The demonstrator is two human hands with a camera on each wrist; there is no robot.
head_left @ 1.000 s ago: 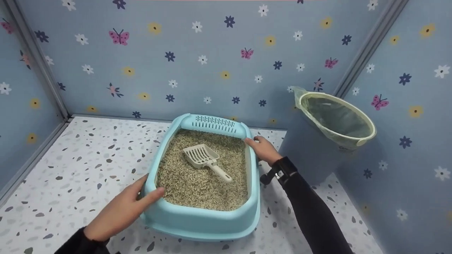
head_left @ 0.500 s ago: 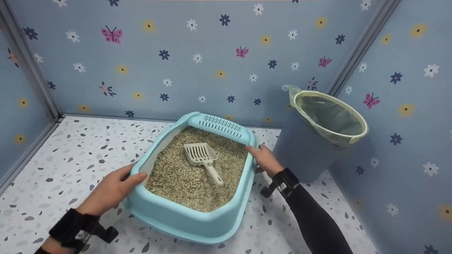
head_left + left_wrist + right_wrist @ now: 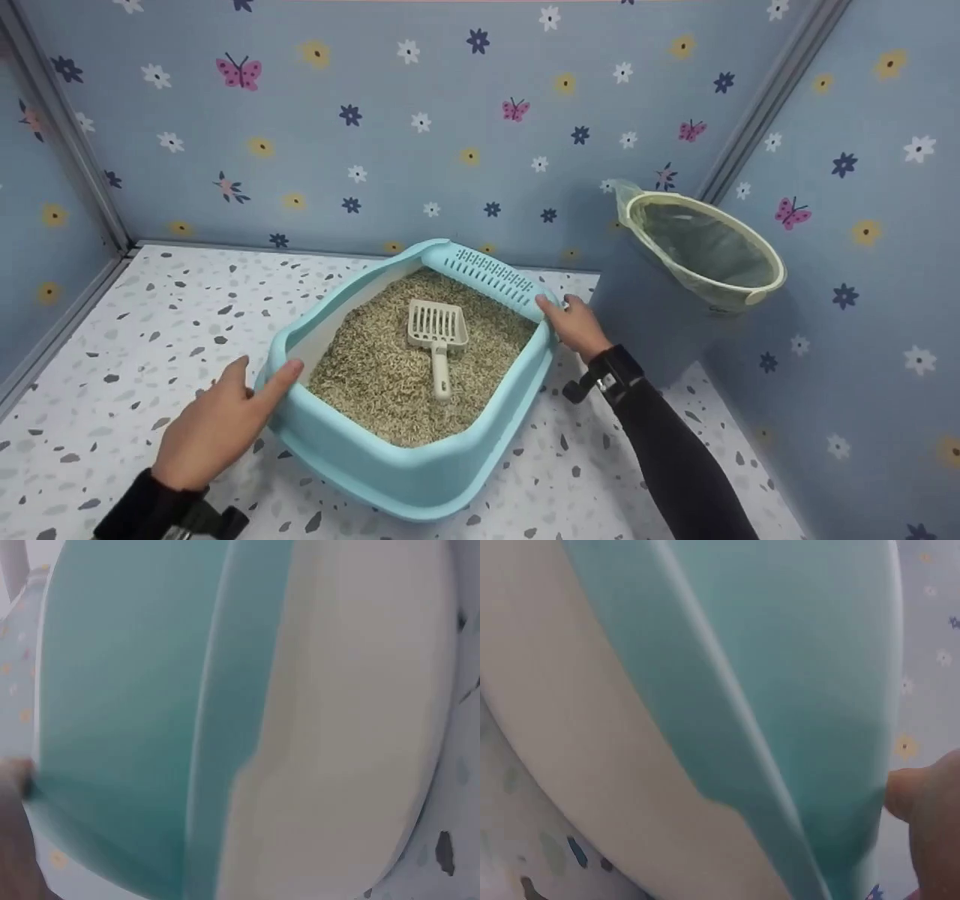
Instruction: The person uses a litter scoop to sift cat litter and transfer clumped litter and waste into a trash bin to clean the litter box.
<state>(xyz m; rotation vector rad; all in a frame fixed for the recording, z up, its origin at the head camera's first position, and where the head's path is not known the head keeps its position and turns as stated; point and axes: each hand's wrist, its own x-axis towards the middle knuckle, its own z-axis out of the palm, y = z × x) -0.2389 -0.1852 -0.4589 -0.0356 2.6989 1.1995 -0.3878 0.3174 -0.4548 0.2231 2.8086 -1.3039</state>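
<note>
A light-blue litter box [image 3: 375,469] sits turned at an angle on the speckled surface, filled with pellet litter [image 3: 367,375]. On the litter lies a cream slotted scoop [image 3: 439,334], its handle toward me. My left hand [image 3: 214,435] is at the box's left corner, thumb at the rim and index finger standing apart from the wall; its lower fingers are hidden. At the far right corner, my right hand [image 3: 577,330] grips the rim, thumb on top and fingers outside. Both wrist views show the box's outer wall [image 3: 127,690] closely, with the right thumb [image 3: 930,817] against its edge.
A bin [image 3: 652,322] with a cream rim and a translucent liner stands right of the box, close to my right hand. Flower-patterned walls [image 3: 420,150] enclose the back and sides. White speckled surface [image 3: 195,300] extends to the left.
The litter box has turned clockwise, its back end swinging right and its front left corner moving left. The scoop turned with it. My left hand has shifted left, its index finger now off the wall.
</note>
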